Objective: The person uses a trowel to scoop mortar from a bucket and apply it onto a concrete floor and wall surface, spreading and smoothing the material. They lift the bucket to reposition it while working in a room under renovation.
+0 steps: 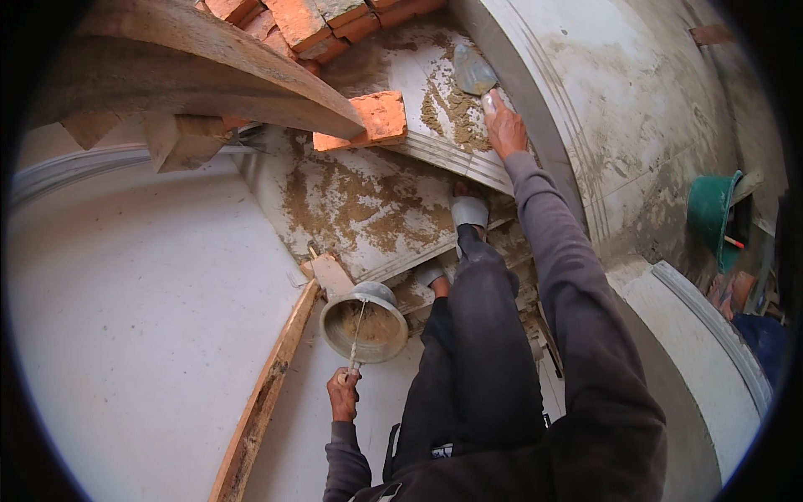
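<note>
My right hand, arm stretched far forward, is closed round the handle of a trowel. Its grey, mortar-smeared blade lies over the upper tiled step, beside a patch of brown sandy mortar. Lower down on the left, my left hand grips the rope-like handle of a grey bucket. The bucket tilts with its mouth toward me, and brown sandy residue coats its inside. I cannot tell whether the bucket rests on anything.
A loose orange brick sits at the step's edge, with stacked bricks beyond. A thick wooden beam juts in from upper left; a wooden plank leans at lower left. My slippered feet stand on mortar-smeared stairs. A green bucket is at right.
</note>
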The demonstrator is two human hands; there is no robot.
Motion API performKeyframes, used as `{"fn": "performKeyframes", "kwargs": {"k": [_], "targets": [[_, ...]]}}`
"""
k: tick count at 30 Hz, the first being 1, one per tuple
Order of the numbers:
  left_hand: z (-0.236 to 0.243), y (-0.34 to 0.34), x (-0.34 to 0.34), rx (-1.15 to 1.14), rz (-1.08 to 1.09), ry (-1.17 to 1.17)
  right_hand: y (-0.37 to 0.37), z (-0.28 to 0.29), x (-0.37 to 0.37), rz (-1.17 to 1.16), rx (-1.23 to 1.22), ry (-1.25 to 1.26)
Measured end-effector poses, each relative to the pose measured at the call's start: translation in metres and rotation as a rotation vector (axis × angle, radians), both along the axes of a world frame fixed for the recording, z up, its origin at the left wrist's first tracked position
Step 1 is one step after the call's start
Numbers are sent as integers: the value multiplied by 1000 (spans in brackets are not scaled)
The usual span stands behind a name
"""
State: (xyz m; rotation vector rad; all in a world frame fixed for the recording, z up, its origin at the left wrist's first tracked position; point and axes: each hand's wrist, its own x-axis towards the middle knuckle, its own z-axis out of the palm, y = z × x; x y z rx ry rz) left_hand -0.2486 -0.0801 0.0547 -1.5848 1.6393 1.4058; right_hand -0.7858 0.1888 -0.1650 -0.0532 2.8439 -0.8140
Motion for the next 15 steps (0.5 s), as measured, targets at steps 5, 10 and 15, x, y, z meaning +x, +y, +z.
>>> {"fn": "performKeyframes", "kwargs": {"k": [5, 10, 15], "targets": [[-4, 1, 1, -7, 32, 10, -8, -1, -18, -114, -240, -173], [-3, 6, -9, 12, 53, 19, 14, 27, 8, 27, -281, -263], [-9, 5, -3, 11, 60, 7, 38, 27, 65, 34, -27, -218]]}}
